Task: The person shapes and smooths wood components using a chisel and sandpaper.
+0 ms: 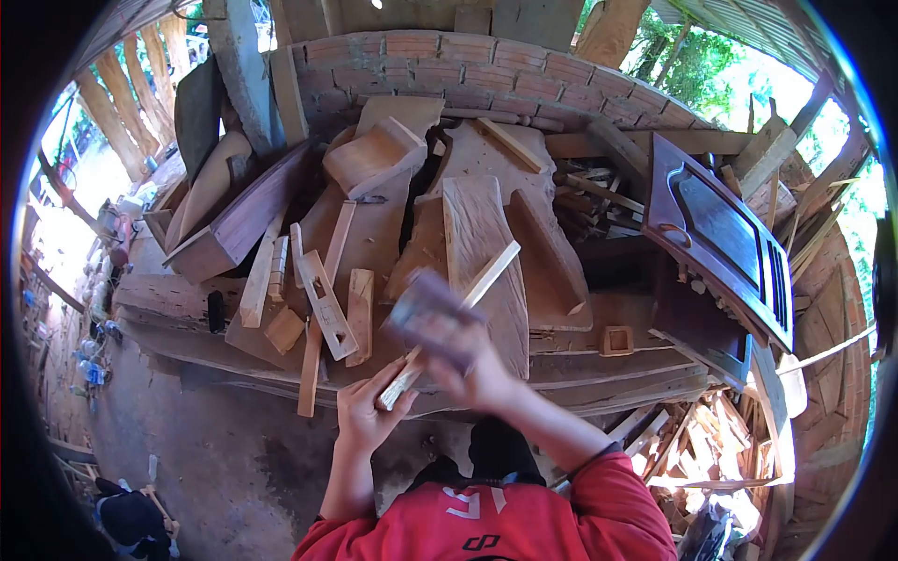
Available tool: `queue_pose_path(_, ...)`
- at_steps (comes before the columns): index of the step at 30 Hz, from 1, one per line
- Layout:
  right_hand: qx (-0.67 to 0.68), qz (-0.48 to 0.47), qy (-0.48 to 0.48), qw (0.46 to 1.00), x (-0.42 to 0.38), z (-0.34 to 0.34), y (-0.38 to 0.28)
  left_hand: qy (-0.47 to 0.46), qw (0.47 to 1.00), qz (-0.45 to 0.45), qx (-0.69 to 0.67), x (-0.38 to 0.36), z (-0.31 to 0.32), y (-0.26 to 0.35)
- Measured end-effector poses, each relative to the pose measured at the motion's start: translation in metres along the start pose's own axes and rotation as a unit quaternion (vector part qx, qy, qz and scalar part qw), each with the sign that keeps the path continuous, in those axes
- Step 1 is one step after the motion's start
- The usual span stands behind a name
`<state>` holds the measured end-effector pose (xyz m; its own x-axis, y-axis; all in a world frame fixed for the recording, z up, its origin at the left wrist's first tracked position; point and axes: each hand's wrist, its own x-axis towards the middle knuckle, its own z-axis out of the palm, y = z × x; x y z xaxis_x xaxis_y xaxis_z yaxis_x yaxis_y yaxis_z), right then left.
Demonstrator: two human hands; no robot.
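My left hand [363,409] is closed around the near end of a pale wooden strip [492,274], which points up and away to the right. In my right hand [475,372] is a dark brown block [432,316], blurred by motion and lying across the middle of the strip. Its exact kind cannot be made out. Beneath the strip lies a wide, light wooden board [475,210]. Left of my hands are a slotted wooden piece [325,307] and a short wooden block [359,316].
Thick slabs [599,374] form the work surface. A dark panelled door [720,234] leans at the right, above a pile of wood scraps [716,435]. A long reddish wooden box [238,220] lies at the left. Behind stands a brick wall [412,67].
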<state>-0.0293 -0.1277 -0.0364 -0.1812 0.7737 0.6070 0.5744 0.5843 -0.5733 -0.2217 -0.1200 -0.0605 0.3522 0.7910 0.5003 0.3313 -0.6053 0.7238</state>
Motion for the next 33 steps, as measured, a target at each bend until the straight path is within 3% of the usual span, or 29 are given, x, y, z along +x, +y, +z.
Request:
queue_pose_path(3,0.033,-0.041,-0.123,0.991,-0.013,-0.001,-0.004,-0.043,0.998,0.023,0.042,-0.003,-0.004,-0.004)
queue_pose_path(5,0.083,-0.048,0.014,0.995,0.012,-0.017,0.029,-0.03,0.999,0.023,0.025,-0.003,-0.001,0.005)
queue_pose_path(7,0.204,0.279,0.065,0.936,-0.005,-0.025,0.075,-0.047,0.998,0.013,0.028,-0.004,-0.003,0.006)
queue_pose_path(9,-0.053,0.187,0.113,0.974,0.001,-0.038,0.092,-0.039,0.996,0.06,0.044,-0.006,0.0,0.008)
queue_pose_path(10,0.064,0.246,0.094,0.962,0.009,-0.035,0.068,-0.034,0.998,0.043,0.042,-0.006,0.001,0.012)
queue_pose_path(11,0.098,0.256,0.065,0.959,0.009,-0.022,0.045,-0.031,0.998,0.042,0.04,-0.004,0.003,0.012)
queue_pose_path(12,0.079,0.037,0.064,0.994,0.009,-0.009,0.036,-0.013,0.999,0.032,0.025,-0.003,0.004,0.01)
queue_pose_path(15,0.035,-0.064,-0.081,0.994,-0.021,0.006,-0.024,-0.007,0.998,0.041,0.04,-0.007,0.002,-0.002)
queue_pose_path(17,0.042,-0.071,-0.046,0.996,-0.019,0.005,-0.002,-0.038,0.998,0.027,0.051,-0.009,0.001,0.003)
queue_pose_path(18,0.078,-0.029,-0.043,0.996,-0.01,-0.003,0.014,-0.021,0.999,0.021,0.015,-0.006,0.004,0.008)
queue_pose_path(19,0.001,-0.069,0.053,0.996,-0.003,-0.005,0.047,-0.02,0.999,0.022,0.017,-0.006,0.004,0.008)
queue_pose_path(20,0.166,0.126,0.087,0.974,-0.006,-0.009,0.055,-0.019,0.999,0.027,0.018,-0.007,0.004,0.008)
queue_pose_path(23,0.064,0.279,0.093,0.954,-0.001,-0.031,0.069,-0.01,0.998,0.054,0.025,-0.007,0.007,0.013)
queue_pose_path(25,0.153,0.082,0.087,0.981,0.008,-0.009,0.024,-0.038,0.999,-0.015,0.022,-0.006,0.006,0.022)
queue_pose_path(27,0.024,-0.083,-0.043,0.995,-0.008,-0.002,-0.021,-0.062,0.997,-0.006,0.05,-0.01,0.002,0.012)
queue_pose_path(30,0.108,-0.106,-0.069,0.986,0.001,-0.001,0.011,-0.083,0.995,-0.011,0.06,-0.01,0.002,0.011)
queue_pose_path(31,0.076,-0.088,0.003,0.993,0.006,-0.009,0.031,-0.074,0.996,-0.028,0.038,-0.01,0.003,0.013)
queue_pose_path(32,0.268,0.115,0.033,0.956,-0.004,-0.008,0.057,-0.067,0.997,-0.018,0.026,-0.011,0.003,0.009)
queue_pose_path(33,0.173,0.171,0.061,0.968,-0.015,-0.015,0.105,-0.066,0.997,-0.018,0.027,-0.011,0.004,0.008)
